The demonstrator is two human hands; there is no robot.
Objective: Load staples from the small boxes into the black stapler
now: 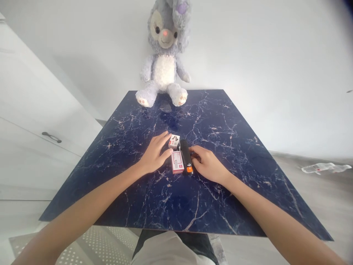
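A black stapler [185,152] with an orange part at its near end lies lengthwise on the dark blue marbled table [220,132]. Close along its left side are a small white box [174,141] with a dark picture on top and, nearer me, a red-and-white box [177,162]. Something thin and pale shows between the boxes and the stapler. My left hand [157,152] is open, its fingertips at the left side of the small white box and its thumb by the red-and-white box. Against the stapler's right side rest the bent, parted fingers of my right hand [206,163].
A large grey-purple plush toy [164,70] sits at the table's far edge against the white wall. White cabinets with a dark handle [51,137] stand on the left. Clear plastic bottles [325,168] lie on the floor to the right.
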